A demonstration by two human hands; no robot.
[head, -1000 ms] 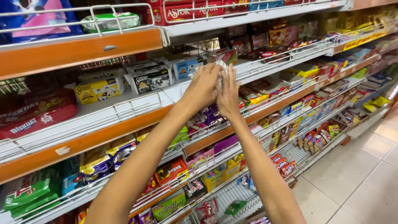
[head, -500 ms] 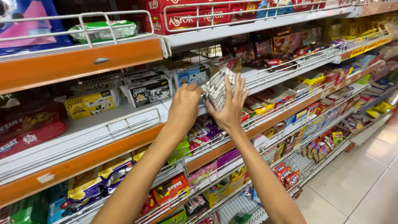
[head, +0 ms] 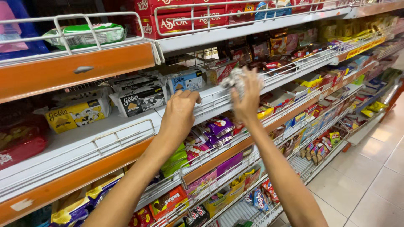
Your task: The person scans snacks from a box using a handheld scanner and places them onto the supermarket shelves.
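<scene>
My right hand [head: 247, 97] is raised in front of a white wire-fronted shelf [head: 126, 130] and grips a small crinkly silver-grey packet [head: 234, 80]. My left hand [head: 180, 112] hovers just left of it with the fingers curled, holding nothing, over the shelf's wire rail. Behind the hands stand a blue-and-white cracker box [head: 187, 80] and a black-and-white cracker box [head: 139, 100]. Purple snack packs [head: 219, 128] lie on the shelf below the hands.
Long store shelves with orange edges [head: 80, 69] run off to the right, packed with boxes and bags. Red boxes [head: 168, 21] fill the top shelf, a green packet [head: 84, 35] lies at upper left. Yellow cracker bag [head: 75, 114] at left. Pale tiled floor [head: 370, 176] at right.
Both hands have come down and apart. The left hand has let go of the silver packet, which now stays in the right hand alone.
</scene>
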